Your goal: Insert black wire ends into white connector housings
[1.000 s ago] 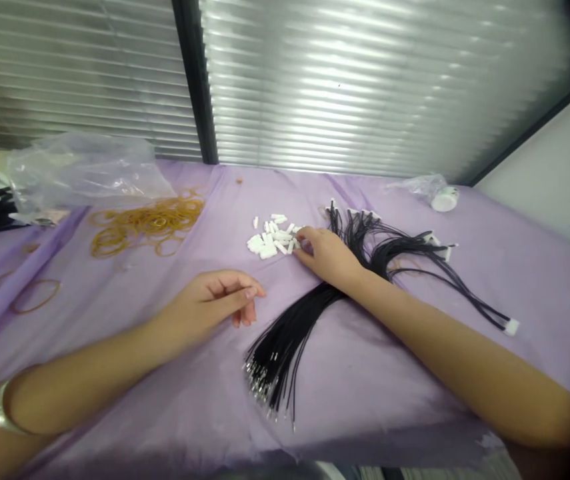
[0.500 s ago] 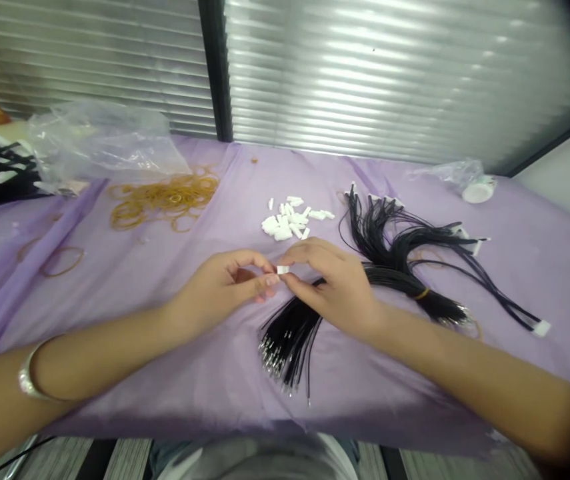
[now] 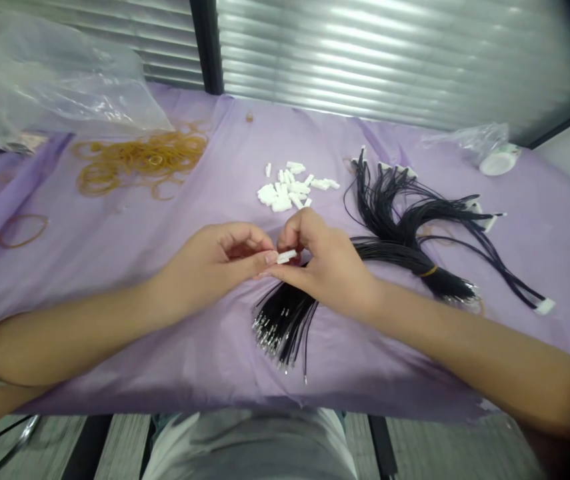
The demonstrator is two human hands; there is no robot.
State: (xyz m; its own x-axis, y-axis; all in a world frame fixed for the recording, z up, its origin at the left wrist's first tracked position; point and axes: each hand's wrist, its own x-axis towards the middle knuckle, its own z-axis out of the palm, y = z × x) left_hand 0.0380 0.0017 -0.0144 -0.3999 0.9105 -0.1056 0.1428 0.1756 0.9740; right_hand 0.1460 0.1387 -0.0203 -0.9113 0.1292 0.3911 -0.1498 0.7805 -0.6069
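Observation:
A small white connector housing (image 3: 286, 256) with a ridged side is between my two hands, above the purple cloth. My left hand (image 3: 237, 257) is closed, its thumb and forefinger pinching the left end of the housing. Curled around the other end, my right hand (image 3: 327, 263) has its thumb below the piece and its fingers bent behind. Under and beside the right hand lies a bundle of black wires (image 3: 282, 320) with bare metal terminals at the near end. Just beyond the hands is a loose pile of white connector housings (image 3: 285, 188).
Black wires with white connectors (image 3: 395, 213) lie at the right. Yellow rubber bands (image 3: 139, 160) are heaped at back left, beside a clear plastic bag (image 3: 59, 80). A white roll (image 3: 499, 161) stands at back right. The table's near edge runs close to my lap.
The view has tilted downward. The housing is now turned so its long ridged side shows, and my right fingers have curled more tightly around it.

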